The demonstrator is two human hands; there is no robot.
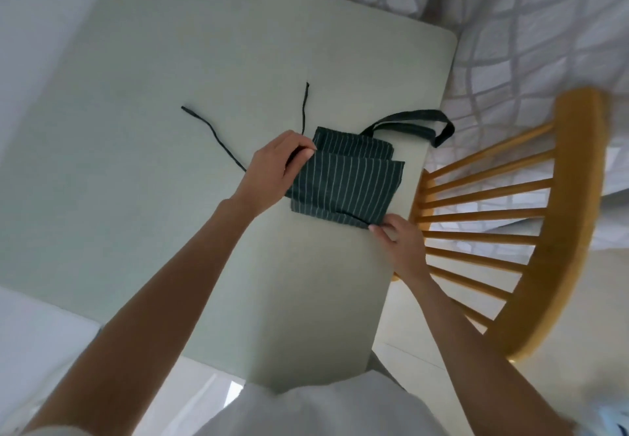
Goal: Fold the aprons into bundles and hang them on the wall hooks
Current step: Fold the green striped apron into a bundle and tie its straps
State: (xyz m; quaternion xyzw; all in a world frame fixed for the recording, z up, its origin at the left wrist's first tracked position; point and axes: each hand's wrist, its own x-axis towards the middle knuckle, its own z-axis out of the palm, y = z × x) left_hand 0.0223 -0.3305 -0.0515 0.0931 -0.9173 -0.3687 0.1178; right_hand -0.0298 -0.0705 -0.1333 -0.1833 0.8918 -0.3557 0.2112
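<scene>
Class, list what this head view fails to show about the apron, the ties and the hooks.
- Wall hooks: none in the head view.
- Apron: inner layers covered by the top fold.
- Ties: near ends hidden under the left hand.
- Right hand: fingertips at the apron's corner; grip partly hidden.
- Chair: blurred.

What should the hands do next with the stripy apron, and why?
Probably roll or fold the apron once more. It lies flat in layers on the table, the left hand and right hand pinch opposite corners, and its two ties trail loose, so it isn't a bundle yet.
</scene>
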